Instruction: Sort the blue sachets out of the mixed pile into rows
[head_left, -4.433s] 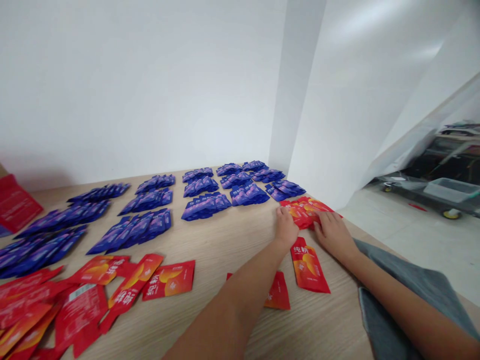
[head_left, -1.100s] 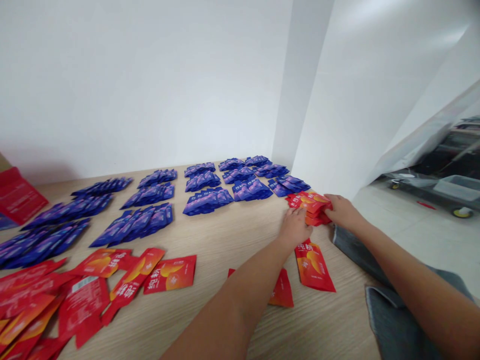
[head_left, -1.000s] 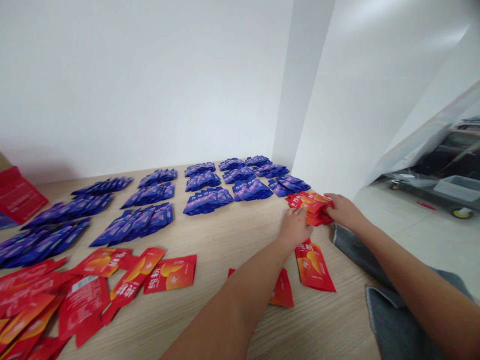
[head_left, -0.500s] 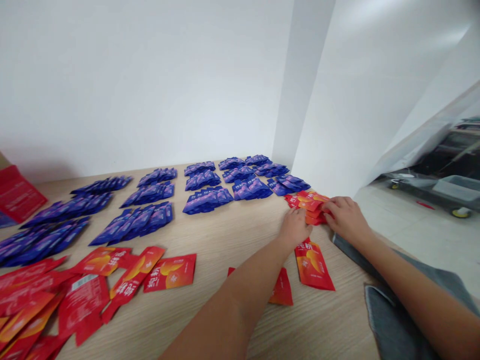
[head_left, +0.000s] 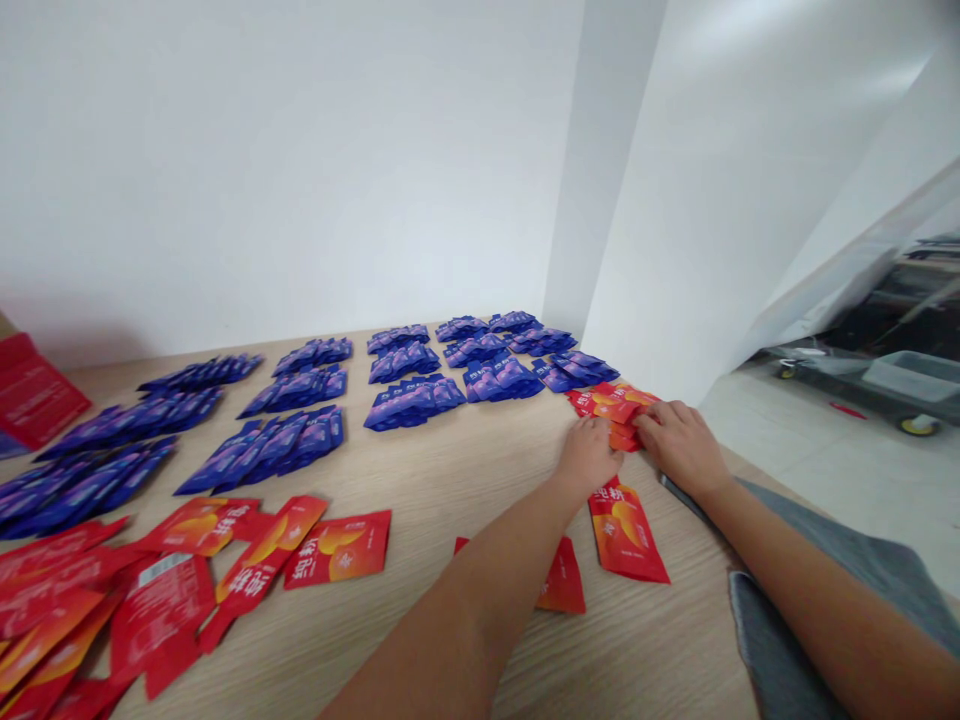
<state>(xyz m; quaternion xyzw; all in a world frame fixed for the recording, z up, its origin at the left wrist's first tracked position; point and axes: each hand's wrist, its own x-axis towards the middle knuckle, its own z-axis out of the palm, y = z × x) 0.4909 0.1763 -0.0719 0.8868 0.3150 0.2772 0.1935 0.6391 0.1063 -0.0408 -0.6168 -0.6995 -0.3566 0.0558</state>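
A small overlapping stack of red sachets (head_left: 606,400) with orange fruit pictures lies at the table's right edge. My left hand (head_left: 588,458) grips its near left side, fingers curled against the packets. From the right, my right hand (head_left: 681,442) pinches the stack's other side, its fingertips partly hiding the packets. Just below my left hand lies a single red sachet (head_left: 628,535), face up. Another red sachet (head_left: 564,580) shows partly from under my left forearm.
Blue-purple sachets (head_left: 414,400) lie in fanned groups across the back of the wooden table (head_left: 450,470). Loose red sachets (head_left: 169,600) are heaped at the front left, near a red box (head_left: 37,395). Grey cloth (head_left: 787,640) lies beneath my right arm. A wheeled cart (head_left: 862,392) stands beyond.
My right hand has shifted slightly left, closer in over the red stack. My left hand stays almost in place, and the other sachets have not moved.
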